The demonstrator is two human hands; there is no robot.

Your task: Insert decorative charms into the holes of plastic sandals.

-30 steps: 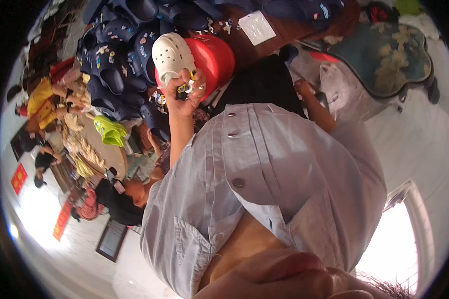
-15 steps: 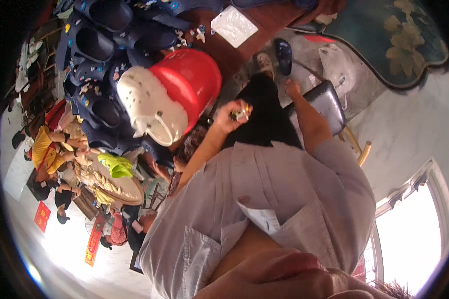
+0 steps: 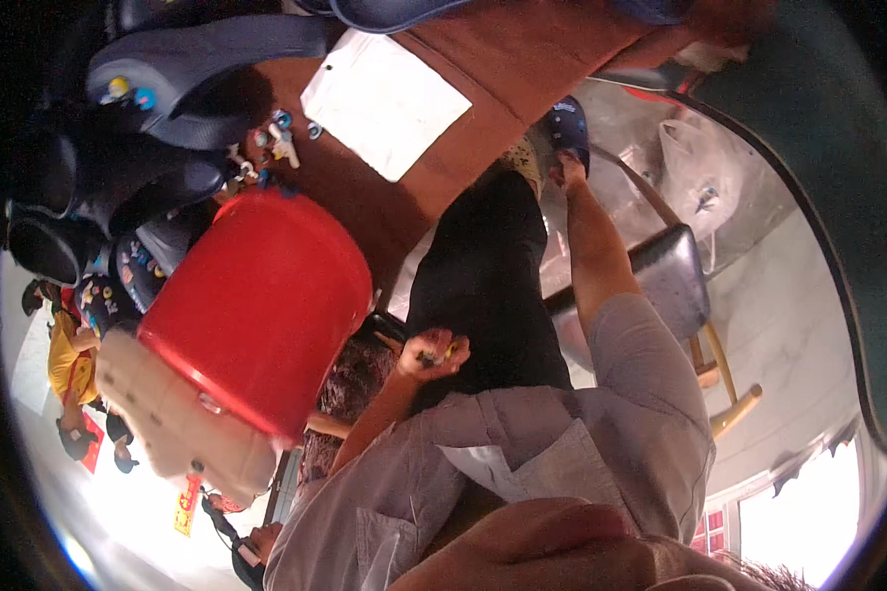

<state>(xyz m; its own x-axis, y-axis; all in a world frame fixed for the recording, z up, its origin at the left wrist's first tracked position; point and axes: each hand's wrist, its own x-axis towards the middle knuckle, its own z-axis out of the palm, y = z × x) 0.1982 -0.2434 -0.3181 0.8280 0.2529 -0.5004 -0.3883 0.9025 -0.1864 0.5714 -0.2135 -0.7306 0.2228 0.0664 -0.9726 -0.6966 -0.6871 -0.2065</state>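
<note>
My left hand is closed in front of my black trousers. Small pieces with a bit of yellow poke out between its fingers, apparently shoe charms, though the fingers mostly cover them. My right arm reaches down to a navy clog dotted with small charms. There my right hand grips the clog's near end, its fingers closed against it. A loose heap of small colourful charms lies on the brown tabletop, beside the red bucket.
Several navy clogs crowd the table's left side. A large off-white clog sits against the bucket. A white sheet lies on the table. To the right are a black-seated stool and a clear plastic bag. People appear far left.
My right hand has reached the navy clog and taken hold of it. My left hand stays closed. The whole view has shifted, bringing the bucket and white sheet closer.
</note>
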